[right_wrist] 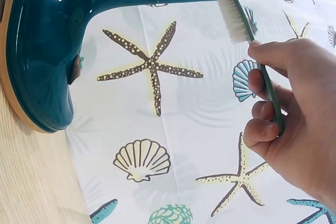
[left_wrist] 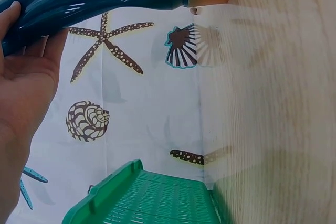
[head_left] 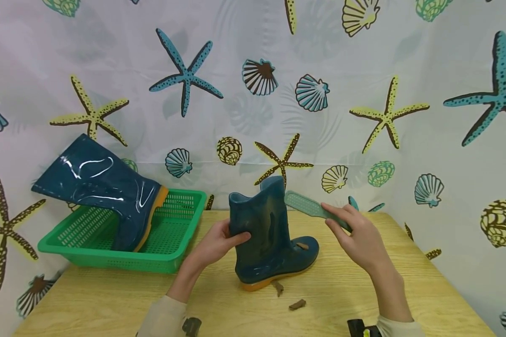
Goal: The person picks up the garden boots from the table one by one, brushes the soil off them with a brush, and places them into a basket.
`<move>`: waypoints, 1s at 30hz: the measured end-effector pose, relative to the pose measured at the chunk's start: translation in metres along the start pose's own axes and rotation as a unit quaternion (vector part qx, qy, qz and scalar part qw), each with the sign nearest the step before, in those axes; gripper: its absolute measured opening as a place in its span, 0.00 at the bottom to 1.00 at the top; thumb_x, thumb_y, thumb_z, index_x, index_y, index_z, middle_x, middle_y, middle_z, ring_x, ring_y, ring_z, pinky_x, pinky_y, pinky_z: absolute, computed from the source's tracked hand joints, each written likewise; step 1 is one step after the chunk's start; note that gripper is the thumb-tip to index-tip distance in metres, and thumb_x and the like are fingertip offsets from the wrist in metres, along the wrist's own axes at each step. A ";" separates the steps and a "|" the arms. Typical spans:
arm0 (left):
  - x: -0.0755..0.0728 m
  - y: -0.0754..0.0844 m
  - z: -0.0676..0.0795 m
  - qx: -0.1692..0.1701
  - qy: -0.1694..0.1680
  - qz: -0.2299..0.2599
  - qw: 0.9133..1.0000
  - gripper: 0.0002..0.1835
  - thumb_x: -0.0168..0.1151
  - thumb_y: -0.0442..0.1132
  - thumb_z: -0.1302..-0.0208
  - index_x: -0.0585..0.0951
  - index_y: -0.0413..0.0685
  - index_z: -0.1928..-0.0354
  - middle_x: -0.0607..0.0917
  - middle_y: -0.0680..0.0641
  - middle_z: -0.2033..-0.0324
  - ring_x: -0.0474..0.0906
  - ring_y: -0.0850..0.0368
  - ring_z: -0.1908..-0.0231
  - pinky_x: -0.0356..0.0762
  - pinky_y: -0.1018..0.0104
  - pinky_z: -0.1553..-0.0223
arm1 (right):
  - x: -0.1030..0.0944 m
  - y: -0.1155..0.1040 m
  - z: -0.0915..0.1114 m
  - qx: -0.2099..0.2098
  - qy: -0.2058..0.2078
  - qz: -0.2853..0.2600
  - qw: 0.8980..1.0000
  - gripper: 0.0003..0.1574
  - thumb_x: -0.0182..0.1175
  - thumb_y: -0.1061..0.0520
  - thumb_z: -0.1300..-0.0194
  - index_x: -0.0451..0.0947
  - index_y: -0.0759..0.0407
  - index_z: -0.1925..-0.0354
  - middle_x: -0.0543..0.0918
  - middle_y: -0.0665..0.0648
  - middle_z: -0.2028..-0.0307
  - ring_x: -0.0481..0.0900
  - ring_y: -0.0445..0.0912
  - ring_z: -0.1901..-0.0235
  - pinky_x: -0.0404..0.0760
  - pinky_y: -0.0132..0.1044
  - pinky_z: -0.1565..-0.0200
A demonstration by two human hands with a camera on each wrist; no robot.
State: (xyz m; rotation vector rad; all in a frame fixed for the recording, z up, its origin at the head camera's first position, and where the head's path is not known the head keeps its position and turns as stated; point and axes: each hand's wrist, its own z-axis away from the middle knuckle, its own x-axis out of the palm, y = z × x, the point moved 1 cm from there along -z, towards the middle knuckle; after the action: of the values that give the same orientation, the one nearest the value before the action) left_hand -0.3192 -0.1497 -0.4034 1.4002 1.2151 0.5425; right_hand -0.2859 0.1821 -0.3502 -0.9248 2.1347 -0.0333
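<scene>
Green plastic makes up the basket (head_left: 122,263) at the left of the worktop (head_left: 341,290), its slatted rim just beside the left forearm. One glossy dark-blue boot (head_left: 105,175) lies tilted in it, shaft jutting over the rim, toe down. Its mate, the upright boot (head_left: 259,243), stands on the wood near the middle, toe to the right, between the two hands. The left hand (head_left: 216,243) has its grip closed about the shaft, thumb on the near side. The right hand (head_left: 360,238) has its grip closed round the handle of a flat green brush (head_left: 305,204), whose white bristles (right_wrist: 231,17) face the shaft's front; whether they touch it, I cannot tell.

Both boots are smooth and shiny, with orange soles. Three small brown bits show: one on the upright boot's toe (head_left: 302,245), one curled close by the sole, one loose on the worktop nearer the person. Pale cloth (head_left: 253,28) hangs behind and at the sides, printed with starfish and shells. So: two boots, one brush, one basket, three bits.
</scene>
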 end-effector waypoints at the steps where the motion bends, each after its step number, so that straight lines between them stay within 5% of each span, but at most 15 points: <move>1: 0.000 0.000 0.000 -0.001 0.000 0.002 1.000 0.25 0.61 0.45 0.29 0.73 0.40 0.35 0.82 0.38 0.43 0.81 0.47 0.45 0.79 0.52 0.41 | -0.001 0.001 0.000 0.008 -0.006 0.002 1.000 0.24 0.63 0.60 0.32 0.79 0.51 0.39 0.74 0.47 0.68 0.58 0.36 0.76 0.61 0.31 0.73; 4: 0.000 0.000 0.000 -0.004 0.002 0.005 1.000 0.26 0.61 0.45 0.29 0.72 0.40 0.35 0.81 0.38 0.42 0.81 0.46 0.44 0.78 0.51 0.40 | -0.002 0.004 0.002 0.030 -0.033 0.004 0.999 0.23 0.62 0.57 0.30 0.79 0.52 0.38 0.78 0.50 0.65 0.66 0.39 0.73 0.68 0.35 0.69; 7: 0.000 -0.001 -0.001 -0.010 0.006 0.007 1.000 0.27 0.62 0.45 0.30 0.72 0.40 0.34 0.81 0.38 0.41 0.80 0.46 0.44 0.78 0.51 0.40 | -0.003 0.007 0.003 0.054 -0.068 -0.003 0.996 0.23 0.60 0.54 0.28 0.77 0.51 0.36 0.84 0.58 0.53 0.80 0.52 0.57 0.79 0.50 0.55; 11: 0.000 -0.002 -0.001 -0.013 0.013 0.005 1.000 0.28 0.62 0.46 0.30 0.71 0.40 0.34 0.80 0.38 0.40 0.80 0.45 0.43 0.78 0.50 0.40 | -0.002 0.011 0.004 0.072 -0.108 -0.011 0.992 0.24 0.57 0.51 0.26 0.75 0.52 0.35 0.80 0.61 0.40 0.74 0.64 0.38 0.72 0.66 0.42; 24: 0.001 -0.003 -0.001 -0.013 0.024 -0.006 1.000 0.26 0.61 0.46 0.29 0.72 0.40 0.35 0.81 0.38 0.42 0.80 0.45 0.43 0.78 0.50 0.40 | -0.001 0.023 0.008 0.114 -0.213 -0.024 0.970 0.24 0.56 0.46 0.26 0.76 0.52 0.36 0.81 0.59 0.42 0.80 0.50 0.55 0.79 0.49 0.56; 30: 0.000 -0.003 -0.002 -0.008 0.020 -0.007 1.000 0.26 0.61 0.46 0.29 0.72 0.40 0.35 0.81 0.38 0.42 0.81 0.46 0.44 0.79 0.51 0.41 | 0.001 0.026 0.010 0.125 -0.238 -0.025 0.963 0.24 0.55 0.45 0.26 0.76 0.53 0.37 0.81 0.60 0.42 0.81 0.55 0.49 0.80 0.55 0.52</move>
State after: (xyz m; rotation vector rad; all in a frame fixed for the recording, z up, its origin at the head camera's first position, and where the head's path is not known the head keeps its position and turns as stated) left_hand -0.3216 -0.1492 -0.4060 1.3734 1.2484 0.5717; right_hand -0.2954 0.2034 -0.3657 -0.7480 1.6187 -0.0932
